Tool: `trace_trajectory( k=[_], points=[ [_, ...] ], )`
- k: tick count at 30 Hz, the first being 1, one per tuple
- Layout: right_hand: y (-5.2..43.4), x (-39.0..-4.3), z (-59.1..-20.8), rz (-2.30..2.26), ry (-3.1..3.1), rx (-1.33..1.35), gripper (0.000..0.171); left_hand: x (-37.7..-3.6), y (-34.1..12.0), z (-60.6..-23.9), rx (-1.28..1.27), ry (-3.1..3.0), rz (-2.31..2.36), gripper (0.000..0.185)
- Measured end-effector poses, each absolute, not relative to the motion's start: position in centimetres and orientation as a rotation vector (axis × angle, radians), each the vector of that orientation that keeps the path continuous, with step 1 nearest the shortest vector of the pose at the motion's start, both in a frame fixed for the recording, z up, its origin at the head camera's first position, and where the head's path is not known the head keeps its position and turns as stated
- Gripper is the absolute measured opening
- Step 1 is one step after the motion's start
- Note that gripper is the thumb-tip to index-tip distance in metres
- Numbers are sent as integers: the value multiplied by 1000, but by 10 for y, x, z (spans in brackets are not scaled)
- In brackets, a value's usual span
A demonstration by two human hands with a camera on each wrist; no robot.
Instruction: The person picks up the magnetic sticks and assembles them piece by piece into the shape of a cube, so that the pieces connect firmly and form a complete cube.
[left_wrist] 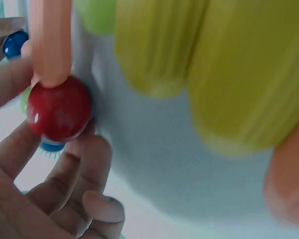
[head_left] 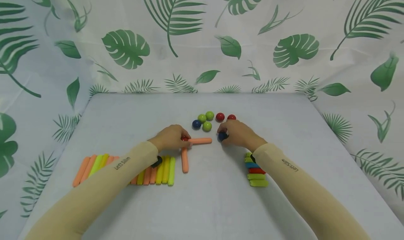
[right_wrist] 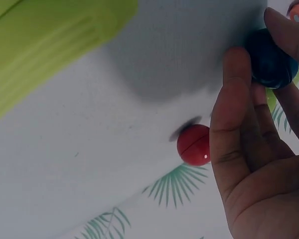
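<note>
My left hand [head_left: 170, 137] grips a red ball [left_wrist: 60, 109] between thumb and fingers, left of the table's middle. One orange stick [head_left: 202, 141] points right from that ball, its left end at my thumb. A second orange stick [head_left: 184, 161] runs from the ball toward the near edge. In the left wrist view, an orange stick's end [left_wrist: 51, 59] meets the red ball. My right hand [head_left: 241, 133] pinches a dark blue ball [right_wrist: 271, 59], a short gap beyond the right end of the sideways stick.
Behind the hands lie several green balls [head_left: 207, 126], a blue ball [head_left: 196, 124] and two red balls [head_left: 220, 117]. A row of orange and yellow sticks [head_left: 165, 171] lies partly under my left forearm. Shorter green, blue and red sticks [head_left: 257, 177] lie beside my right forearm.
</note>
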State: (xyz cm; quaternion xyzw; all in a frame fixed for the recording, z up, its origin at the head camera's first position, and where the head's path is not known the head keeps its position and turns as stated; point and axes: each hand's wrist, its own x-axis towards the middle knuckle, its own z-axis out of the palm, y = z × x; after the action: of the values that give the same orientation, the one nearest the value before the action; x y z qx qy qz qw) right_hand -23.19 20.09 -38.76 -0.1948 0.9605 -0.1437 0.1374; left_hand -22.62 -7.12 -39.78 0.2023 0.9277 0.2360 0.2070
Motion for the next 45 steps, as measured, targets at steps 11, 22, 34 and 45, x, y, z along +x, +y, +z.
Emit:
trace_trajectory(
  k=[11, 22, 34, 45],
  points=[
    [201, -231, -388, -552, 2691, -501, 40, -224, -71, -403, 422, 2534, 860, 27],
    [194, -224, -386, -470, 2749, -548, 50, -228, -69, -404, 440, 2549, 833, 30],
    [104, -139, -378, -79, 2630, -1570, 35, -243, -88, -398, 441, 2384, 1028, 40],
    [91, -121, -395, 99, 2612, -1576, 43, -241, -89, -393, 428, 2394, 1014, 38]
  ],
)
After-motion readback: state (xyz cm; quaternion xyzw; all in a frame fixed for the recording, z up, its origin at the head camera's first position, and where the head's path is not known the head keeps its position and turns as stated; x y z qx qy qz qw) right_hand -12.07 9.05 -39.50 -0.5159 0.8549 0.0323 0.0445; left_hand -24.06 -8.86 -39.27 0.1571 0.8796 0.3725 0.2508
